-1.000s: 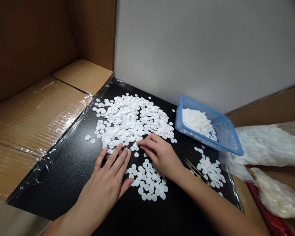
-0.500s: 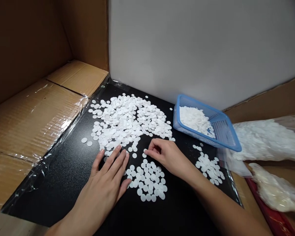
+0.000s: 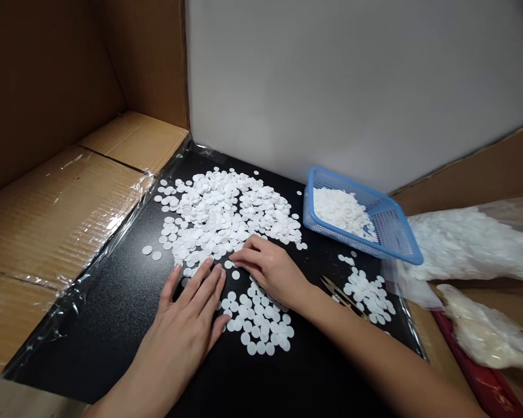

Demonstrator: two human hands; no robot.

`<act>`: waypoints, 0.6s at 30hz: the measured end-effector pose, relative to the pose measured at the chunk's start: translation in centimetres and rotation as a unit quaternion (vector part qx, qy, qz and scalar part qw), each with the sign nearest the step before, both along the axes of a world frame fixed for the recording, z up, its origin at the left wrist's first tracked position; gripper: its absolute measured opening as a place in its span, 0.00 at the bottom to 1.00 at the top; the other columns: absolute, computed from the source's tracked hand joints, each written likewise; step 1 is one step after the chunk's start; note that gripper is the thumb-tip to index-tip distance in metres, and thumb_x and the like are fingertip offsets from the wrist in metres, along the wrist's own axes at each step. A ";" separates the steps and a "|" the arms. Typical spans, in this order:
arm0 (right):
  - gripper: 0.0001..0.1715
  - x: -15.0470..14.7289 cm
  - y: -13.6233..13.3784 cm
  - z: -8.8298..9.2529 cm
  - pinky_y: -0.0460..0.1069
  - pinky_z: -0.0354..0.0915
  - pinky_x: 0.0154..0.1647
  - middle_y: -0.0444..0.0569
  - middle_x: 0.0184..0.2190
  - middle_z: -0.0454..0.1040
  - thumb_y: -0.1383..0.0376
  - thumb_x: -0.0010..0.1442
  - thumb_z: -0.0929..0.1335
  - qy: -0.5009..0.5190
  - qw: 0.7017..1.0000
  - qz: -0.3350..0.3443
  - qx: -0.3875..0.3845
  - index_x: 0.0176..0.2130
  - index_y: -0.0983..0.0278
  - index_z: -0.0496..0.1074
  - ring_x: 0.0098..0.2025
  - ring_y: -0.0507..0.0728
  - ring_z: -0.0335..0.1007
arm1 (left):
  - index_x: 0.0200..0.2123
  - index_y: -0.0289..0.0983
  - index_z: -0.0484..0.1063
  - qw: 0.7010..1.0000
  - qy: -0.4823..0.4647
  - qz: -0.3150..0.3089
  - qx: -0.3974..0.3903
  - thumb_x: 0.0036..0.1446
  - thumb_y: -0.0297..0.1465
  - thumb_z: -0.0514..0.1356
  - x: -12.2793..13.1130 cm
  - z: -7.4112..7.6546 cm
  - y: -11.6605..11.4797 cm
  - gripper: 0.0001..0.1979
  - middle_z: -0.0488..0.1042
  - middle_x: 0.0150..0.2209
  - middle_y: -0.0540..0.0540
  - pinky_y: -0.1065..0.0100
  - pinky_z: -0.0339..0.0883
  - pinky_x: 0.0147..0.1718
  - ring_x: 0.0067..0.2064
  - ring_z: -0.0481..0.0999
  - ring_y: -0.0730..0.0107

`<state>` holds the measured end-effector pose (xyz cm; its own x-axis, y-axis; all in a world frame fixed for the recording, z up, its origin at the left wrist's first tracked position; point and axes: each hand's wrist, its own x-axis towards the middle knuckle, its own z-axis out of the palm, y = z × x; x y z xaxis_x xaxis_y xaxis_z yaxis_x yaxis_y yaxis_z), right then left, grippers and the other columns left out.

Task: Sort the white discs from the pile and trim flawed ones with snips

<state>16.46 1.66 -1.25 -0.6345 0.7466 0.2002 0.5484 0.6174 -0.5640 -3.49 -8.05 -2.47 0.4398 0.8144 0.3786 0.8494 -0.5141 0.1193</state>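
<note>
My left hand [image 3: 189,316] lies flat on the black tabletop [image 3: 113,325], fingers spread and fingertips at the front edge of a large pile of thin white discs [image 3: 218,215]. Stretched out to the left, the fingers of my right hand [image 3: 268,267] meet a loose white disc [image 3: 229,264] at the front of that pile. Index finger and thumb are slightly apart, and no disc shows lifted between them. A smaller group of white discs [image 3: 261,322] is spread between the two hands, partly under the right one.
Right of the pile stands a blue basket [image 3: 401,232] part-filled with white pieces. Scissors [image 3: 344,299] lie by the right forearm, beside another group of discs [image 3: 370,296]. Plastic bags [image 3: 475,244] sit at far right. Cardboard [image 3: 61,215] borders the left; a pale wall [image 3: 357,87] rises behind.
My right hand has moved left and slightly up, from a disc above the smaller group to the pile's front edge. The scissors now show beside the forearm. My left hand stays put.
</note>
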 end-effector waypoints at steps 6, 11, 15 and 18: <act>0.05 0.1 0.1 1.1 0.48 0.67 0.35 0.45 0.32 0.72 0.70 0.63 0.68 0.065 0.989 -0.047 -0.126 0.34 0.63 0.72 0.33 0.53 0.68 | 0.51 0.31 0.75 0.998 0.037 -0.057 0.009 0.68 0.22 0.47 -0.1 1.1 1.5 0.19 0.80 0.50 0.38 0.50 0.50 0.67 0.58 0.75 0.55; 0.09 1.8 -1.0 1.8 0.48 0.68 0.31 0.43 0.28 0.73 0.60 0.59 0.71 0.216 0.905 -0.153 -0.334 0.37 0.63 0.75 0.30 0.52 0.72 | 0.36 0.33 0.76 0.981 0.136 -0.136 -0.020 0.63 0.17 0.47 -0.4 2.9 4.0 0.17 0.78 0.35 0.42 0.53 0.62 0.61 0.41 0.78 0.59; 0.16 2.8 -2.7 2.2 0.48 0.69 0.31 0.44 0.28 0.75 0.56 0.56 0.74 0.286 0.858 -0.186 -0.385 0.40 0.64 0.78 0.29 0.52 0.73 | 0.32 0.35 0.72 0.977 0.143 -0.153 -0.031 0.61 0.15 0.47 -0.3 3.5 5.0 0.17 0.73 0.30 0.45 0.52 0.65 0.57 0.37 0.75 0.60; 0.18 3.3 -4.0 2.7 0.48 0.70 0.30 0.45 0.27 0.76 0.54 0.52 0.77 0.334 0.815 -0.207 -0.425 0.35 0.65 0.75 0.28 0.52 0.75 | 0.37 0.37 0.73 0.981 0.020 -0.166 -0.094 0.64 0.18 0.48 0.3 2.8 5.0 0.15 0.73 0.32 0.46 0.56 0.68 0.48 0.37 0.72 0.62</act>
